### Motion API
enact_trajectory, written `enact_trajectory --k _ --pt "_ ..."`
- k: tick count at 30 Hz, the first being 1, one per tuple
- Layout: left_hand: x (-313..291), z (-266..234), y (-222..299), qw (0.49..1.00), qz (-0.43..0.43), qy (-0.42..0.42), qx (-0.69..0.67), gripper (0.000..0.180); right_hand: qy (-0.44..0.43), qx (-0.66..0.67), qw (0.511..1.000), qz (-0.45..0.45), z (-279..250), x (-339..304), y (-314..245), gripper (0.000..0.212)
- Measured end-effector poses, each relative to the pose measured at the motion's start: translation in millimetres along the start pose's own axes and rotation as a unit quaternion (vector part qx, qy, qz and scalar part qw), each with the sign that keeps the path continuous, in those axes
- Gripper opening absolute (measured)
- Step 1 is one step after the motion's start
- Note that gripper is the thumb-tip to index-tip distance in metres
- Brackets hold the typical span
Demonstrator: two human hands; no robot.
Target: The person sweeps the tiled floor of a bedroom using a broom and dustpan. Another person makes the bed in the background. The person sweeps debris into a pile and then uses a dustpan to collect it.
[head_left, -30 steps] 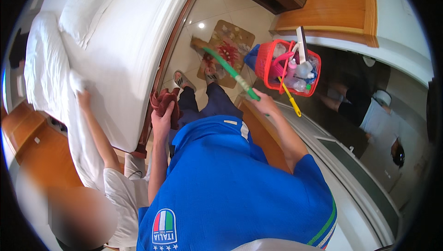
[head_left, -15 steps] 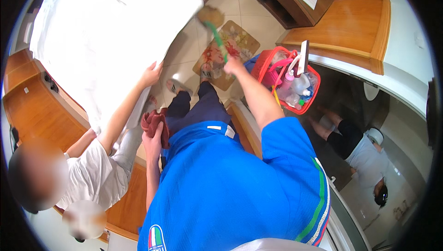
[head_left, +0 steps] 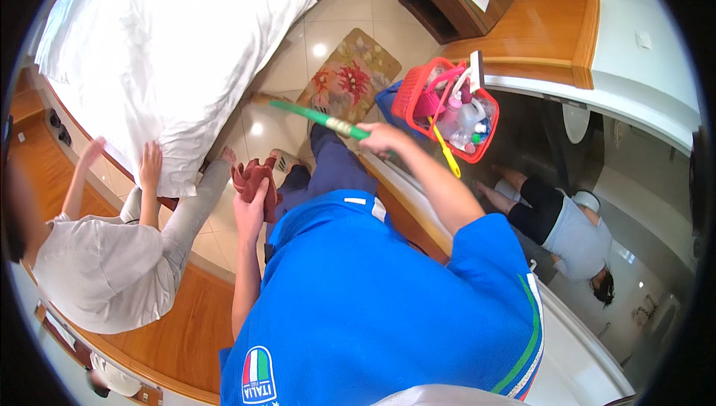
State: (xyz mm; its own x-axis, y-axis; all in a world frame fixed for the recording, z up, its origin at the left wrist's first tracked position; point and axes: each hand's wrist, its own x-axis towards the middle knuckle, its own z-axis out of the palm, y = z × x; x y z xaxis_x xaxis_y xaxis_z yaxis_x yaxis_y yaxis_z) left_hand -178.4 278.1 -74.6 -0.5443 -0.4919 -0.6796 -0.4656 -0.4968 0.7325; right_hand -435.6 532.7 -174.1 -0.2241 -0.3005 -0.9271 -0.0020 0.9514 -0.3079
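My right hand (head_left: 382,138) is closed around a green-handled broom (head_left: 313,116), held low over the floor and pointing left toward the bed. Its tan bristle end is mostly hidden behind the handle. My left hand (head_left: 252,201) grips a crumpled reddish-brown cloth (head_left: 253,178) in front of my left thigh. Beyond the broom lies a floral floor mat (head_left: 358,70) on pale tiles. To the right of my right hand stands a red plastic basket (head_left: 406,104) with bottles, a squeegee and a yellow-handled tool.
At left, a person in a light shirt (head_left: 112,264) has both hands by the white-sheeted bed (head_left: 171,55). Another person (head_left: 574,234) crouches in the bathroom at right. A wooden cabinet with a desk (head_left: 541,26) and telephone stands at far right. A further person (head_left: 112,376) shows at lower left.
My right hand has swung the broom from beyond the mat to the left and nearer my feet. The person at left has moved their hands down along the sheet. The cloth stays in my left hand.
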Motion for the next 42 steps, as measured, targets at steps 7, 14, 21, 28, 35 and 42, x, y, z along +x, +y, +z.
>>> enact_trajectory --k 7,14,21,28,35,42 --pt "-7.0 -16.1 -0.5 0.999 -0.028 0.035 0.019 0.034 0.176 0.063 0.982 0.017 -82.4 -6.7 41.7 0.064" --pt "-2.4 6.2 -4.4 0.993 -0.029 0.081 0.078 0.040 0.247 0.083 0.964 0.046 -100.0 111.1 22.6 0.047" --pt "6.0 60.0 12.2 0.991 -0.044 0.124 0.007 0.036 0.089 -0.128 0.988 0.002 -19.3 96.8 90.1 0.068" --pt "9.6 57.1 -9.7 0.990 -0.045 0.127 -0.053 0.037 -0.007 -0.224 0.974 -0.044 -29.6 49.0 65.3 0.070" --pt "-20.9 20.7 -40.4 0.982 -0.022 0.165 -0.094 0.034 -0.006 -0.005 0.999 0.040 -137.9 -11.0 3.3 0.060" --pt "-68.4 -16.7 -76.1 0.966 -0.003 0.232 -0.112 0.033 0.134 -0.048 0.984 -0.105 -27.3 124.4 -6.9 0.035"
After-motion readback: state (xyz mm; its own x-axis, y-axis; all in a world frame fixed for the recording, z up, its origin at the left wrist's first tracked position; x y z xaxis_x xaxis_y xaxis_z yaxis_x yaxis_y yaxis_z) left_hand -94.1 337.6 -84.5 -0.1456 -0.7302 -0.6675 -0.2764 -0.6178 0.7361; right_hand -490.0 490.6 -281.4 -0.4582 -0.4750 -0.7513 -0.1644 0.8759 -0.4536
